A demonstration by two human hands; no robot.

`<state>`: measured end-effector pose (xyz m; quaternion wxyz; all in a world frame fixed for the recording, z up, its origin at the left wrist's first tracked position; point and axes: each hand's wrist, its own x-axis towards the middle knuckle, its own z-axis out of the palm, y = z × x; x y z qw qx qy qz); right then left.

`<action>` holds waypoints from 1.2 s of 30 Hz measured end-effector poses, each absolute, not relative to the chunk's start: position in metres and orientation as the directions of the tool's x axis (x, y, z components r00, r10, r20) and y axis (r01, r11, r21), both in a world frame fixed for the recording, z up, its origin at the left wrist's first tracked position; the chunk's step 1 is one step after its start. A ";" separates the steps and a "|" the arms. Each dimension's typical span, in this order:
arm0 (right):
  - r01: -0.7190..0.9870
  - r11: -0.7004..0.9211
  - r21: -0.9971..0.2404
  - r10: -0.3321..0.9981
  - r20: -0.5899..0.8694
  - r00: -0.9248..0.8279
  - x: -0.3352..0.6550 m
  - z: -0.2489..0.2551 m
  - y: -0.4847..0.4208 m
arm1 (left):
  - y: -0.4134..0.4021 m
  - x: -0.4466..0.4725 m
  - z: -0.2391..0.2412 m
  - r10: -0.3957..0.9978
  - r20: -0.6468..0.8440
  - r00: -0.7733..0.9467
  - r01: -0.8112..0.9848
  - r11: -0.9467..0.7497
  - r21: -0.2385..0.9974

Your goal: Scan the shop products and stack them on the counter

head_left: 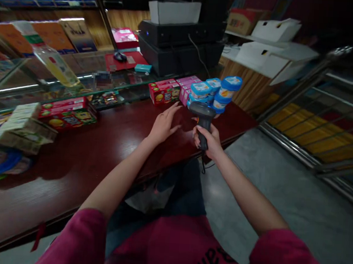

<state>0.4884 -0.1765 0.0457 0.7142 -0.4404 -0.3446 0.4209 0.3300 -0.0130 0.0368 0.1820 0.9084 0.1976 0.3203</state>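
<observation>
My right hand point(210, 140) is wrapped round the handle of a black barcode scanner point(205, 116), its head pointing away from me and its cable hanging below. Just beyond the scanner, several blue-lidded tubs point(216, 90) stand stacked on the wooden counter point(115, 148). My left hand point(164, 125) holds nothing; its fingers are apart over the counter, close to a red fruit-printed carton point(164, 91). Against that carton stands a pink pack point(186, 88). The scanner's head hides part of the lower tubs.
At the left are another red carton point(68, 113), pale green boxes point(23, 126) and blue-lidded containers point(4, 159). A tall bottle point(53, 60) stands on the glass display case point(86, 86). Black equipment point(182, 44) sits behind. A metal rack point(321, 117) borders the floor at right.
</observation>
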 end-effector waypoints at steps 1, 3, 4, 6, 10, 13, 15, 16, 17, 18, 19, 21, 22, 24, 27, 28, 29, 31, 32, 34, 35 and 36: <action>-0.284 0.267 -0.921 0.886 0.119 0.448 0.498 0.046 -0.190 | -0.018 0.356 0.035 0.446 0.510 0.736 0.194 -0.860 0.472; -0.260 0.271 -0.927 0.852 0.106 0.512 0.516 0.045 -0.213 | -0.027 0.400 0.032 0.434 0.523 0.734 0.138 -0.848 0.511; -0.251 0.268 -0.930 0.838 0.097 0.537 0.525 0.044 -0.223 | -0.031 0.419 0.031 0.446 0.522 0.727 0.133 -0.837 0.530; -0.242 0.262 -0.934 0.814 0.079 0.576 0.538 0.041 -0.238 | -0.037 0.447 0.027 0.483 0.502 0.718 0.155 -0.813 0.561; -0.242 0.274 -0.931 0.783 0.070 0.618 0.552 0.037 -0.244 | -0.042 0.473 0.021 0.562 0.500 0.659 0.165 -0.756 0.633; -0.259 0.285 -0.923 0.786 0.071 0.615 0.549 0.040 -0.234 | -0.036 0.468 0.018 0.604 0.509 0.614 0.057 -0.676 0.734; -0.274 0.278 -0.921 0.804 0.067 0.590 0.542 0.043 -0.224 | -0.029 0.453 0.017 0.659 0.474 0.584 -0.027 -0.568 0.822; -0.280 0.270 -0.921 0.819 0.066 0.570 0.538 0.045 -0.218 | -0.025 0.442 0.017 0.699 0.440 0.564 -0.070 -0.491 0.869; -0.285 0.260 -0.922 0.836 0.067 0.545 0.533 0.046 -0.212 | -0.020 0.428 0.017 0.742 0.391 0.544 -0.113 -0.397 0.911; -0.290 0.251 -0.923 0.854 0.070 0.516 0.527 0.047 -0.205 | -0.015 0.411 0.018 0.782 0.333 0.526 -0.156 -0.296 0.942; -0.298 0.242 -0.924 0.874 0.074 0.481 0.521 0.048 -0.197 | -0.009 0.392 0.020 0.815 0.269 0.513 -0.194 -0.196 0.961; -0.326 0.213 -0.921 0.918 0.075 0.389 0.505 0.050 -0.178 | 0.004 0.347 0.025 0.859 0.151 0.490 -0.251 -0.028 0.968; -0.344 0.191 -0.920 0.941 0.072 0.331 0.495 0.050 -0.168 | 0.011 0.323 0.028 0.874 0.104 0.475 -0.271 0.033 0.962; -0.377 0.135 -0.916 0.978 0.062 0.197 0.472 0.050 -0.145 | 0.024 0.272 0.035 0.900 0.028 0.434 -0.300 0.116 0.947; -0.411 0.025 -0.911 0.998 0.043 -0.036 0.430 0.051 -0.108 | 0.040 0.200 0.040 0.929 -0.072 0.362 -0.343 0.205 0.917; -0.418 -0.020 -0.908 0.993 0.031 -0.115 0.416 0.051 -0.096 | 0.044 0.179 0.040 0.934 -0.095 0.344 -0.361 0.225 0.905; -0.421 -0.069 -0.904 0.982 0.014 -0.189 0.401 0.051 -0.084 | 0.047 0.160 0.041 0.938 -0.108 0.329 -0.381 0.236 0.894; -0.422 -0.154 -0.893 0.952 -0.020 -0.306 0.374 0.050 -0.062 | 0.051 0.129 0.040 0.949 -0.110 0.295 -0.416 0.231 0.880; -0.423 -0.184 -0.887 0.938 -0.030 -0.345 0.362 0.050 -0.051 | 0.052 0.117 0.039 0.957 -0.105 0.272 -0.427 0.218 0.878; -0.433 -0.211 -0.876 0.920 -0.029 -0.390 0.341 0.047 -0.033 | 0.054 0.100 0.038 0.968 -0.091 0.232 -0.438 0.187 0.879; -0.444 -0.213 -0.871 0.917 -0.021 -0.397 0.333 0.046 -0.026 | 0.055 0.095 0.037 0.972 -0.082 0.221 -0.440 0.174 0.881; -0.454 -0.214 -0.865 0.916 -0.017 -0.400 0.326 0.044 -0.020 | 0.056 0.091 0.036 0.973 -0.074 0.218 -0.442 0.166 0.881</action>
